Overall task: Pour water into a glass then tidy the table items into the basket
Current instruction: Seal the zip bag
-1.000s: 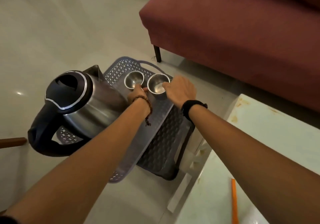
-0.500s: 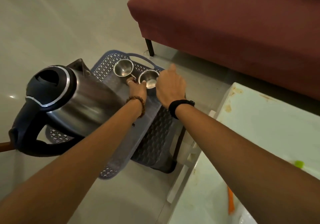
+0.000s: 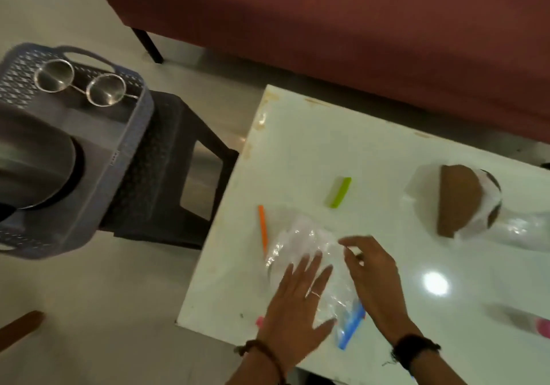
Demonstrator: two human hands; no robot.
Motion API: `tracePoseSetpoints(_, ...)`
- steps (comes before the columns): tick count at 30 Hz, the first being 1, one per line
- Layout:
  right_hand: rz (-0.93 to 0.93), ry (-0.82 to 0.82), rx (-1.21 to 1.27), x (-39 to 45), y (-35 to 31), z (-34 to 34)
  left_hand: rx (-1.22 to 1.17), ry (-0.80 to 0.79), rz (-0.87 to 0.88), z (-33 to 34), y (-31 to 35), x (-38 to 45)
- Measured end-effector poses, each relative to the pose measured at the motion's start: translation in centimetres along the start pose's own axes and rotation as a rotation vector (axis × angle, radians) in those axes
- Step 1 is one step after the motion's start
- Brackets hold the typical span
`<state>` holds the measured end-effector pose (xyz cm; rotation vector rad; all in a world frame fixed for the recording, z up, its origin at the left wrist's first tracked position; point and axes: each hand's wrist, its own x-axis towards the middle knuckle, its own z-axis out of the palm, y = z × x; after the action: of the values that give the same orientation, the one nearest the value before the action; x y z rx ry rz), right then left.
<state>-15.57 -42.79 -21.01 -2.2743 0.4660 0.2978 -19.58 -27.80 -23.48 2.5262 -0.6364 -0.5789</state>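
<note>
Both hands over a crumpled clear plastic bag near the table's front-left corner. Left hand lies flat w/ fingers spread on the bag; right hand is loosely curled, fingertips at the bag's right side, grip unclear due to blur. Orange clip touches the bag's left edge, green clip sits mid-table, blue clip near front edge. Basket on a stool left of the table holds kettle & two steel cups. No readable writing.
</note>
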Motion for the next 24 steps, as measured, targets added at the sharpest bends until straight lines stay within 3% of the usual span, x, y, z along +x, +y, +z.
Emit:
tracePoseSetpoints(2, 0.124, -0.008, -0.007, -1.8, 4.4, -1.7, 0.174, -0.190, 0.023, 2.5, 2.1, 0.0)
tracePoseSetpoints(4, 0.212, -0.020, 0.002, -2.9, 7.5, -2.3, 0.251, -0.266, 0.037, 4.6, 3.1, 0.2)
tracePoseSetpoints(16, 0.490, 0.036, 0.584, -3.5, 9.5, -0.5, 0.388, -0.257, 0.041, 8.1, 3.1, 0.8)
tracePoseSetpoints(19, 0.468, -0.012, 0.598, -3.3, 9.0, -1.2, 0.458, -0.211, 0.068, 7.3, 3.4, -0.3)
tracePoseSetpoints(24, 0.451, 0.000, 0.615, -3.1, 8.6, -2.3, 0.439, 0.081, 0.168, 5.8, 3.5, -1.6)
